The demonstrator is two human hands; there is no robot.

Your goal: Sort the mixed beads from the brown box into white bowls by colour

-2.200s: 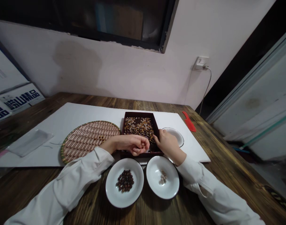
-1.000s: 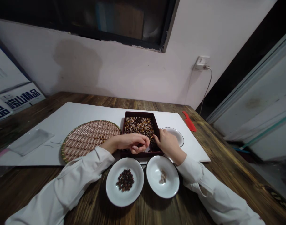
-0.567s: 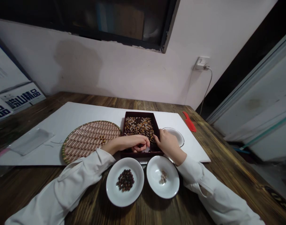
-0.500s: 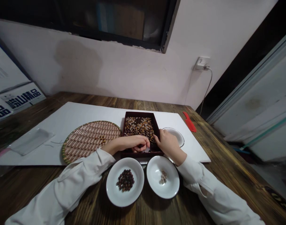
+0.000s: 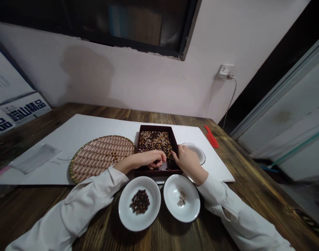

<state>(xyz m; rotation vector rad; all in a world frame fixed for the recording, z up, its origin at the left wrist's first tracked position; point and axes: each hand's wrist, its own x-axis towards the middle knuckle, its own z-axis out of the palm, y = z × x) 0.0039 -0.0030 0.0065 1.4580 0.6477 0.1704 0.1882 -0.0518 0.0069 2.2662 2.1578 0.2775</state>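
Note:
A dark red box point(image 5: 143, 172) full of mixed brown, yellow and pale beads point(image 5: 155, 141) sits in the middle. Over its near part, my left hand point(image 5: 155, 160) is closed with curled fingers; whatever they pinch is hidden. My right hand point(image 5: 187, 158) grips the right wall of the box, its thumb on the inner side. Just in front of the box stand two white bowls. The left bowl point(image 5: 126, 214) holds dark brown beads point(image 5: 140, 201), and the right bowl point(image 5: 189, 212) has a few pale beads point(image 5: 182, 198).
Left of the box lies a round woven tray point(image 5: 94, 153) with several yellowish beads. Partly behind my right hand is another white bowl point(image 5: 200, 153). A red comb point(image 5: 212, 136) rests at the right on the wooden table point(image 5: 219, 160). A clear plastic tray point(image 5: 35, 158) lies far left on the white board point(image 5: 82, 127).
My left hand's fingers have shifted slightly within the near part of the box. My right hand and the bowls stay where they were.

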